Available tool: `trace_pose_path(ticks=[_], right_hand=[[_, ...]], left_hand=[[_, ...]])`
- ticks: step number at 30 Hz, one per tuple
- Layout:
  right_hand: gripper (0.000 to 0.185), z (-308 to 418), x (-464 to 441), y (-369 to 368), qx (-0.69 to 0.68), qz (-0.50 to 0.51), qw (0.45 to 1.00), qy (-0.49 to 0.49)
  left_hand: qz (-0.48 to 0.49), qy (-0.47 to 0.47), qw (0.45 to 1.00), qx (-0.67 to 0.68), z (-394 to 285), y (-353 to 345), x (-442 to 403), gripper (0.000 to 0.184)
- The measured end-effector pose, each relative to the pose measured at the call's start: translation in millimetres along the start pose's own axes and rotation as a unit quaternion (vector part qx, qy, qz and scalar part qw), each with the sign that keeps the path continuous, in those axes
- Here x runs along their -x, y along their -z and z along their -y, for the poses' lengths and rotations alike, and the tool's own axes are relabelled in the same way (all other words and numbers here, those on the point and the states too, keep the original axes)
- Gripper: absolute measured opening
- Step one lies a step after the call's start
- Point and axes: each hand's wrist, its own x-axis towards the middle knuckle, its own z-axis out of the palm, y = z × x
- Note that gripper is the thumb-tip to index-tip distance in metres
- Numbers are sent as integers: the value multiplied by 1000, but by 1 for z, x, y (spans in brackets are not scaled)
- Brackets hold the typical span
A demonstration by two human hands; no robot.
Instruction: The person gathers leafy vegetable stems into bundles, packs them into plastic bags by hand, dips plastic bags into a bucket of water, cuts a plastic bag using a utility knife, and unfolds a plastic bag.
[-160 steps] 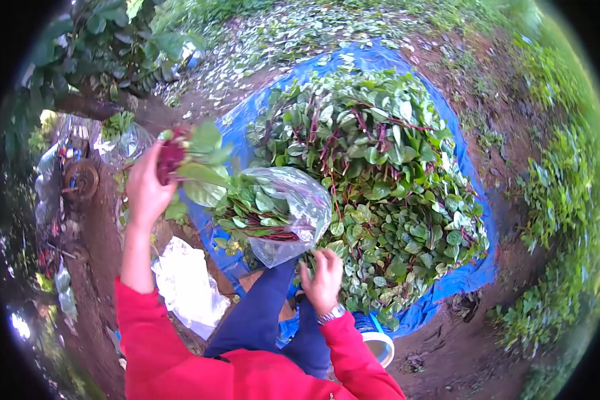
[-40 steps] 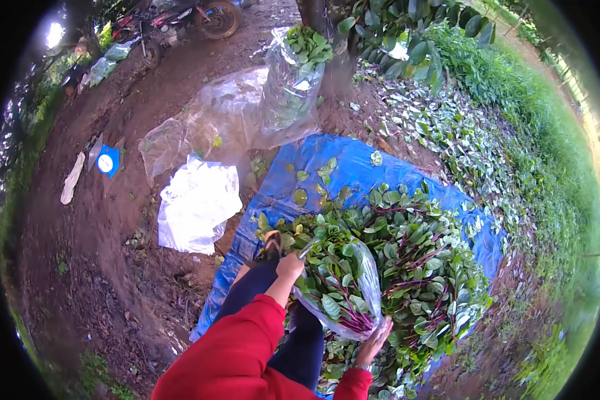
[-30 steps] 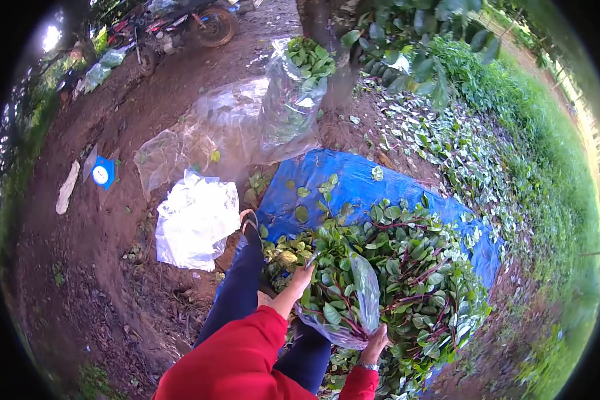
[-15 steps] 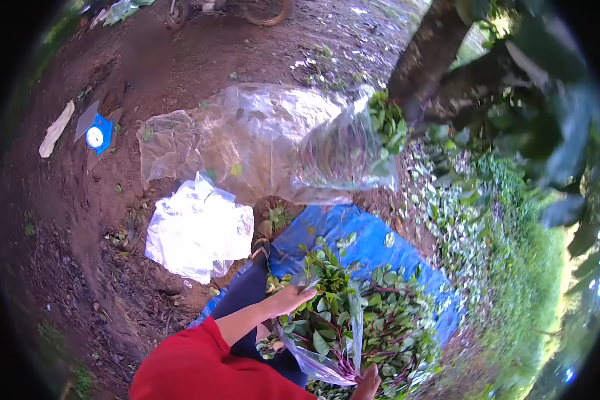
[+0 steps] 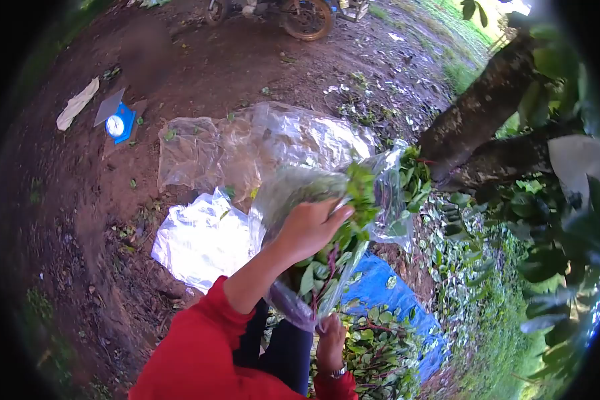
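A clear plastic bag (image 5: 283,193) stuffed with leafy greens (image 5: 317,277) on purple stems is held up in front of me. My left hand (image 5: 313,228) is closed on the bag's upper edge, beside the leaves that stick out of its mouth. Lower down, my right hand (image 5: 331,341), with a watch at the wrist, pinches the bag's lower edge near the stems. Beneath lies a heap of the same greens (image 5: 373,350) on a blue tarp (image 5: 400,293).
Another filled plastic bag (image 5: 388,193) lies on a clear plastic sheet (image 5: 300,137). White plastic bags (image 5: 200,243) are stacked on the soil at left. A blue dial scale (image 5: 120,125) stands beyond them. A tree trunk (image 5: 480,107) rises at right; a motorcycle (image 5: 307,17) is parked at the back.
The bag of greens has been lifted up and away from the heap, tilting toward the plastic sheet. Both hands rose with it, keeping their hold. The view has shifted as well.
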Motion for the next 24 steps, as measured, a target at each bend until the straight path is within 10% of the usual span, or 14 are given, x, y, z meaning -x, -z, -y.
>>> trace_pose_path(ticks=[10,13,14,15,17,19,24], right_hand=[[33,-71,-205,14,68,30,997,-12],[38,-154,-296,62,191,42,973,-124],[31,-160,-303,67,440,103,879,153],[25,-160,-306,75,618,154,650,414],[30,-138,-285,69,580,180,772,186],[28,-110,-265,77,514,154,804,258],[25,-72,-254,132,342,5,930,-139]], left_hand=[[-14,85,990,-116,132,-151,-128,31],[157,142,965,-157,168,-192,-117,39],[122,140,971,-149,159,-189,-108,43],[84,136,977,-140,141,-185,-101,47],[-34,55,989,-131,127,-182,-80,55],[-164,-10,979,-118,104,-161,-56,57],[-202,31,978,-51,113,-123,30,43]])
